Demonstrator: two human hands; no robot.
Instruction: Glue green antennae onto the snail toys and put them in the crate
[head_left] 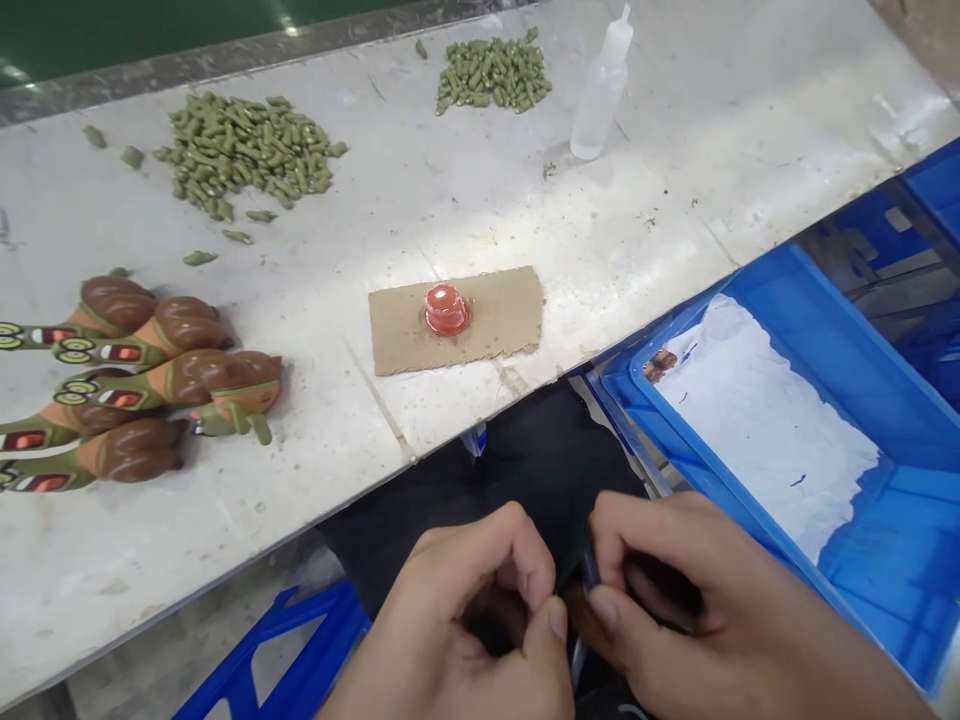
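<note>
My left hand point(480, 610) and my right hand point(682, 600) are close together at the lower middle, in front of the table edge. Thumb and forefinger are pinched on each. A small dark piece point(591, 565) shows at the fingertips of my right hand. Something brown point(585, 612) is partly visible between the hands, mostly covered by the fingers. What my left fingertips grip is hidden. On the table point(315, 520), several snail-like toy figures point(142, 455) with brown shells, green necks and bulging eyes lie at the left.
Two piles of small green pieces point(251, 150) lie towards the back. A translucent squeeze bottle point(600, 95) stands upright. A cardboard piece point(502, 310) bears a red, glossy cup-like thing point(447, 310). At right is a blue crate point(892, 510) containing a white sheet point(757, 410).
</note>
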